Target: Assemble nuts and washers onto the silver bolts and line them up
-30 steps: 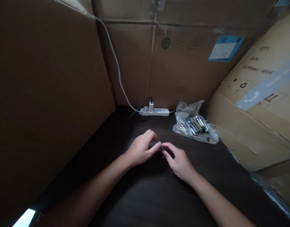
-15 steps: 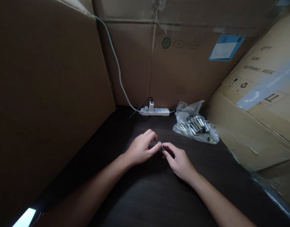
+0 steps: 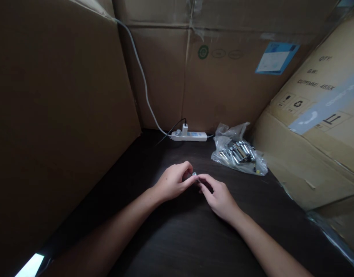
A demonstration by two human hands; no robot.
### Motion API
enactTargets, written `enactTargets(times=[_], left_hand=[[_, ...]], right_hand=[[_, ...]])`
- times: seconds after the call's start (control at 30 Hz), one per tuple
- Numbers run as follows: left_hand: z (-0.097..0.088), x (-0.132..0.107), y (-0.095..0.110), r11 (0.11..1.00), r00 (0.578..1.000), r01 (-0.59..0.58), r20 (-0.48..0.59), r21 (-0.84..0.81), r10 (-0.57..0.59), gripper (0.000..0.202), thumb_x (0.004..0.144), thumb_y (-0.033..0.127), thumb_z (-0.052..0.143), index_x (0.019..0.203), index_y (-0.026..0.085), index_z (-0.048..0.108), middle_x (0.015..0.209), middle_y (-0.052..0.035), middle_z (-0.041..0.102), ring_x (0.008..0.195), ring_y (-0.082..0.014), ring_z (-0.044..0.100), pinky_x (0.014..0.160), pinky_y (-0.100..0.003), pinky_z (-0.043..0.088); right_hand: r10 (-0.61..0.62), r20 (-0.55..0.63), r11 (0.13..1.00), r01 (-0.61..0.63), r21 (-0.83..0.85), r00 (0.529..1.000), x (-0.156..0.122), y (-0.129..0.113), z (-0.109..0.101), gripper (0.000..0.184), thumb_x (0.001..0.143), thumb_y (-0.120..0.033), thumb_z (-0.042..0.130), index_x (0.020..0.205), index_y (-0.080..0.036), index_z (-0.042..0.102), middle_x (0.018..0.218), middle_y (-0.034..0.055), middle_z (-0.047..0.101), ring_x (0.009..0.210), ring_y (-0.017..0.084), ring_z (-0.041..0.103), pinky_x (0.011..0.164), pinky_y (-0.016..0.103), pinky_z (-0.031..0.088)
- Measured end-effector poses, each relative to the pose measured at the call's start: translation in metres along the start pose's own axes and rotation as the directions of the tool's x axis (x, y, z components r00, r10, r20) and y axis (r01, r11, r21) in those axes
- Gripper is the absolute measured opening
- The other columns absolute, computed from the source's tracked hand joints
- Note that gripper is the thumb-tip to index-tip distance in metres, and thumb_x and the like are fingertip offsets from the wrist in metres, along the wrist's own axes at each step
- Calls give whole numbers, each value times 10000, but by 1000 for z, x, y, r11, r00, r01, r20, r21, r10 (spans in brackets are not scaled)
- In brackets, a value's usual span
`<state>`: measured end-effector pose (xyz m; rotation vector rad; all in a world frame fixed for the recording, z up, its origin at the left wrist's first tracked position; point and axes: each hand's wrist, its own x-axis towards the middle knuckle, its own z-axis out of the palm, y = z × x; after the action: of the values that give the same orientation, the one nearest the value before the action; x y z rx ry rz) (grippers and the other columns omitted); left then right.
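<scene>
Near the middle of the dark tabletop, my two hands meet around a small shiny metal bolt, mostly covered by fingers. My left hand has its thumb against the bolt and its curled fingers close by on the far side. From the right, my right hand pinches the bolt between thumb and fingers. Beyond it lies a clear plastic bag with several metal expansion bolts in it.
A white power strip with a plug and cables lies against the back cardboard. Cardboard walls rise at left and right. A bright screen shows at lower left.
My left thumb and fingers have shifted slightly at the bolt, and its shiny end shows a little differently. My right hand stays nearly still.
</scene>
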<state>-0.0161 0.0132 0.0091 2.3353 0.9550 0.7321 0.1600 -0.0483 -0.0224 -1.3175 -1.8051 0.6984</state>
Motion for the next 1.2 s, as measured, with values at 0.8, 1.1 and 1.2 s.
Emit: enactTargets(times=[0.8,1.1,1.2], left_hand=[[0,-1,-1,997,999,32,11,-70,-31,196,834,381,500,900,198,520,652,49,497,553,-92,429,508,-205,314],[0,-3,0,990,999,-4,43,-138,10,273,827,233,466,1098,213,486,684,46,534,563,-93,463,537,-203,343],[1,-1,-1,993,998,45,45,-113,-40,194,851,364,471,933,199,533,648,45,509,562,-96,445,516,-202,324]], right_hand=[[10,5,1000,-10,-14,1000,0,-2,0,247,899,-275,424,1096,-211,558,898,40,641,711,156,607,687,281,487],[12,-7,999,-13,-30,1000,0,-1,0,226,900,-270,423,1070,-206,557,877,39,640,724,162,607,692,281,482],[5,1,1000,-4,-26,1000,0,-2,0,241,898,-261,428,1095,-212,558,868,29,642,708,155,605,685,274,479]])
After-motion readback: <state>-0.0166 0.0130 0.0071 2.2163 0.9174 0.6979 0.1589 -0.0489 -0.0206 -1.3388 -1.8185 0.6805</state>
